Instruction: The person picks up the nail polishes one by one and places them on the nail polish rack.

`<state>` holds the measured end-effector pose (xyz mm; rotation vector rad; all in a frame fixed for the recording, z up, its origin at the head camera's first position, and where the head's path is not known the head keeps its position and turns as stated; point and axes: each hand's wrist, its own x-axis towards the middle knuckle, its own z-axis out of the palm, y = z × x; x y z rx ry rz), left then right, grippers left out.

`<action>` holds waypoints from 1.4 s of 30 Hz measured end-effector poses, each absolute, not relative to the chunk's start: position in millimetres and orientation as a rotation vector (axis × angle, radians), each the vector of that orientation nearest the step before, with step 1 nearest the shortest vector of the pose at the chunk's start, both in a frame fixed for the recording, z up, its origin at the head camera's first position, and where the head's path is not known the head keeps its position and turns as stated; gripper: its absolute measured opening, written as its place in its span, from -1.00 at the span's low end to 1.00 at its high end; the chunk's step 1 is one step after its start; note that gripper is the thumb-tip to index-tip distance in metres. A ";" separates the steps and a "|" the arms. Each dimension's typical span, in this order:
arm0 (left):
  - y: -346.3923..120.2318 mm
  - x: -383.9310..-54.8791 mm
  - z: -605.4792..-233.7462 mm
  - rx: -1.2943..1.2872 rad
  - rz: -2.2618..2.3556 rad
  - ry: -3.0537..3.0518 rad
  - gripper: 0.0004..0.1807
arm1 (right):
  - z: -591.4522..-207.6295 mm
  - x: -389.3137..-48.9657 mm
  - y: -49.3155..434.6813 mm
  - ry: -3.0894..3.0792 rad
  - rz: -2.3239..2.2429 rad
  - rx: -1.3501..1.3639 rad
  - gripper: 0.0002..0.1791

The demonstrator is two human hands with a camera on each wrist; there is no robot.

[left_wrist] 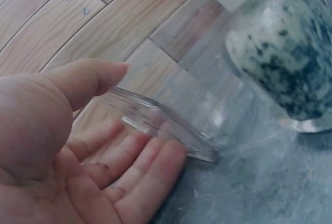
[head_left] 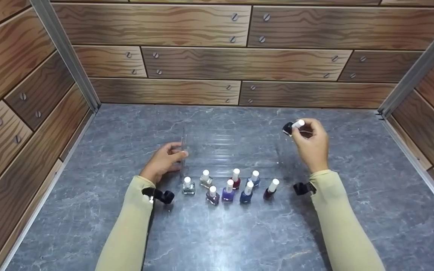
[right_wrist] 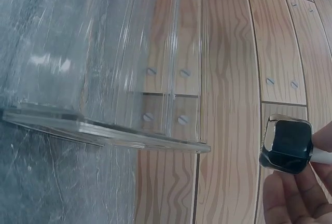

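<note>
My right hand (head_left: pixel 313 145) pinches a black nail polish bottle (right_wrist: pixel 289 145) by its white cap, the bottle tilted, in the air beyond the right end of a clear acrylic rack (head_left: pixel 217 150). At the rack's left end is my left hand (head_left: pixel 166 160), its thumb over the edge of the side panel (left_wrist: pixel 166 125) and its fingers along the outer face. Nail polish bottles with white caps stand in front of the rack, among them a purple one (head_left: pixel 228 194), a blue one (head_left: pixel 246 197), a dark red one (head_left: pixel 269 193) and a glittery one (head_left: pixel 188 188).
Wood-patterned walls (head_left: pixel 239 64) enclose the grey marbled tabletop (head_left: pixel 217 233) at the back and both sides. A speckled bottle (left_wrist: pixel 290 53) looms close in the left wrist view. Each sleeve carries a small black wrist camera.
</note>
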<state>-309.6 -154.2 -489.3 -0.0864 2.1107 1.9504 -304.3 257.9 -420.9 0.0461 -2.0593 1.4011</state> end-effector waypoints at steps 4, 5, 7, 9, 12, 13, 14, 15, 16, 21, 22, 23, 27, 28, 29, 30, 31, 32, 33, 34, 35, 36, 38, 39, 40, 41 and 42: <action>-156.0 -307.8 -487.0 -0.087 1.930 2.091 -0.25 | -426.4 -307.6 257.5 -2.080 1.402 0.062 -0.85; -156.4 -307.7 -486.8 -0.085 1.925 2.093 -0.25 | -427.6 -308.8 257.2 -2.089 1.393 0.069 -0.85; -156.7 -307.7 -486.6 -0.082 1.920 2.097 -0.25 | -429.5 -310.6 256.1 -2.108 1.381 0.082 -0.85; -156.9 -307.8 -486.7 -0.070 1.917 2.097 -0.25 | -432.1 -313.4 255.6 -2.129 1.377 0.089 -0.85; -157.2 -307.2 -486.3 -0.061 1.917 2.092 -0.24 | -435.7 -318.3 254.6 -2.182 1.366 0.097 -0.83; -156.8 -307.7 -486.6 -0.057 1.913 2.093 -0.23 | -437.0 -319.8 255.1 -2.207 1.357 0.101 -0.82; -156.2 -307.9 -486.6 -0.058 1.915 2.091 -0.24 | -438.0 -321.5 255.8 -2.236 1.341 0.107 -0.82; -155.6 -307.7 -486.4 -0.064 1.916 2.091 -0.24 | -438.7 -323.2 256.3 -2.265 1.322 0.116 -0.81; -155.1 -308.0 -486.7 -0.072 1.918 2.090 -0.24 | -439.1 -324.6 256.7 -2.294 1.295 0.128 -0.81; -153.9 -308.2 -487.4 -0.073 1.909 2.097 -0.25 | -437.2 -331.4 257.8 -2.389 1.224 0.166 -0.81; -153.8 -308.2 -487.4 -0.073 1.908 2.098 -0.25 | -436.8 -332.5 258.2 -2.405 1.213 0.175 -0.81; -154.0 -308.2 -487.5 -0.072 1.906 2.101 -0.26 | -436.2 -333.5 258.5 -2.422 1.210 0.184 -0.81; -154.7 -308.6 -487.4 -0.081 1.917 2.103 -0.27 | -432.1 -337.8 260.2 -2.491 1.187 0.244 -0.82; -154.6 -308.6 -487.2 -0.082 1.921 2.101 -0.27 | -430.8 -338.4 260.8 -2.511 1.183 0.255 -0.83; -154.5 -308.6 -487.4 -0.080 1.921 2.099 -0.27 | -429.5 -339.0 261.4 -2.531 1.181 0.265 -0.83; -154.4 -308.7 -487.7 -0.079 1.919 2.099 -0.27 | -428.4 -339.4 262.1 -2.556 1.178 0.274 -0.84; -154.2 -308.8 -488.0 -0.078 1.916 2.099 -0.26 | -427.7 -339.9 262.6 -2.581 1.170 0.285 -0.85; -154.1 -308.9 -488.2 -0.079 1.914 2.098 -0.26 | -427.0 -340.3 263.1 -2.605 1.166 0.295 -0.86; -154.1 -309.0 -488.3 -0.081 1.913 2.097 -0.26 | -426.6 -340.6 263.5 -2.631 1.163 0.301 -0.86; -154.1 -309.1 -488.4 -0.082 1.912 2.097 -0.26 | -426.4 -341.0 263.8 -2.651 1.159 0.309 -0.87; -154.2 -309.0 -488.2 -0.082 1.914 2.097 -0.27 | -426.1 -341.3 263.9 -2.667 1.155 0.316 -0.87; -154.4 -309.2 -488.5 -0.081 1.916 2.101 -0.27 | -426.0 -341.6 264.1 -2.681 1.153 0.324 -0.87; -154.5 -309.4 -488.4 -0.080 1.921 2.101 -0.27 | -426.0 -342.4 264.4 -2.698 1.137 0.332 -0.87; -154.6 -309.5 -488.6 -0.083 1.924 2.099 -0.27 | -426.0 -342.6 264.6 -2.704 1.127 0.334 -0.87; -154.6 -309.7 -489.0 -0.080 1.923 2.100 -0.27 | -425.8 -342.7 264.8 -2.708 1.121 0.336 -0.87; -154.6 -309.7 -489.2 -0.077 1.925 2.097 -0.27 | -425.7 -342.9 265.2 -2.715 1.113 0.335 -0.86; -154.7 -309.8 -489.7 -0.074 1.925 2.097 -0.27 | -425.5 -342.8 265.5 -2.723 1.108 0.334 -0.85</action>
